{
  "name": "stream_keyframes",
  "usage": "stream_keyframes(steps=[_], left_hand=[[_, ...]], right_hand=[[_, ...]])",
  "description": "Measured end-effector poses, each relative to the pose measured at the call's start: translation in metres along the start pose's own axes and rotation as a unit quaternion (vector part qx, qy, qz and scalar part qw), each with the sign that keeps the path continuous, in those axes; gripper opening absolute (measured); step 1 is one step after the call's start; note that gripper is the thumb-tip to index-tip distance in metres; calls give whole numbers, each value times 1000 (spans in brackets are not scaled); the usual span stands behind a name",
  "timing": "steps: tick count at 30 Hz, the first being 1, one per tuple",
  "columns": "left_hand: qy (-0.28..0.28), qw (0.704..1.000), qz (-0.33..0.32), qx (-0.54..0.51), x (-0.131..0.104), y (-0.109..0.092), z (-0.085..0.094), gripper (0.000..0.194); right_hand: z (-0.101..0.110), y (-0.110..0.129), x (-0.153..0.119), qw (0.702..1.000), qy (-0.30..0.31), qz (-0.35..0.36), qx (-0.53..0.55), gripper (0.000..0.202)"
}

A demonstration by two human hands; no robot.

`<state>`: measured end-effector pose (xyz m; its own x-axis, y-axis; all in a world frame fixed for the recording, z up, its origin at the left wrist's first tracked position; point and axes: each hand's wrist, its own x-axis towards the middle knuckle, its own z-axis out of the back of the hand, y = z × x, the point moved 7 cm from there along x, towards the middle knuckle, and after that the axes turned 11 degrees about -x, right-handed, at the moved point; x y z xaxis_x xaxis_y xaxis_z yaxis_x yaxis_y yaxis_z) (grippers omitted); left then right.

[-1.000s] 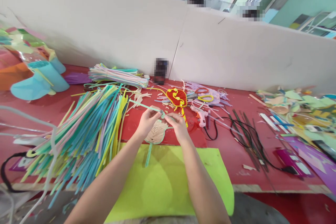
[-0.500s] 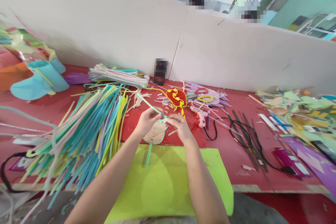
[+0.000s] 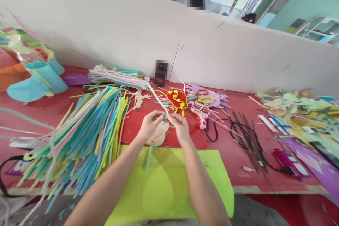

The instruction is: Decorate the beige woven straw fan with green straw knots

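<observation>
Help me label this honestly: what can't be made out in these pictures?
All in the head view:
Thin pale green fuzzy strip: lower end hidden by the left hand and right hand.
Rounded beige, green-edged ribbed panel: top hidden by both hands.
Flat purple sheet: cut off by the right edge.

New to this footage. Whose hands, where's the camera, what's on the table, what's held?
No machine here: these are a person's bare left hand and right hand. There is one view, from a camera worn on the head, looking forward and down.

The hands meet at the lower end of a light green strip, pinching it; its upper end points away. Just below them lies a beige leaf-like piece with a green edge.

On the red table are a lime-green sheet in front, a big heap of colored strips at left, and a red-and-yellow piece and pink glue gun beyond the hands.
</observation>
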<state>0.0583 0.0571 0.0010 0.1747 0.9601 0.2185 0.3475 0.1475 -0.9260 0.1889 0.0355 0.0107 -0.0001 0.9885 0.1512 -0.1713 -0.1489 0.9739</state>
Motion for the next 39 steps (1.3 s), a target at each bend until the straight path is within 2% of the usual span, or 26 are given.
stream_keyframes(steps=[5, 10, 14, 29, 35, 39], left_hand=[[16, 993, -74, 93, -1, -14, 1, 16], [30, 961, -169, 219, -8, -29, -4, 13], [43, 944, -206, 254, -13, -34, -8, 18], [22, 941, -207, 265, -15, -27, -2, 20], [21, 938, -208, 275, -16, -30, -1, 20], [19, 937, -204, 283, -16, -31, -1, 20]], right_hand=[[-2, 0, 0, 1000, -14, -4, -13, 22], [-2, 2, 0, 999, -15, 13, -26, 20], [-3, 3, -1, 998, -9, 26, -49, 23], [-6, 2, -3, 995, -2, 38, -98, 30], [-12, 6, -4, 995, 42, 52, -74, 29], [-12, 8, -4, 994, 47, 54, -78, 29]])
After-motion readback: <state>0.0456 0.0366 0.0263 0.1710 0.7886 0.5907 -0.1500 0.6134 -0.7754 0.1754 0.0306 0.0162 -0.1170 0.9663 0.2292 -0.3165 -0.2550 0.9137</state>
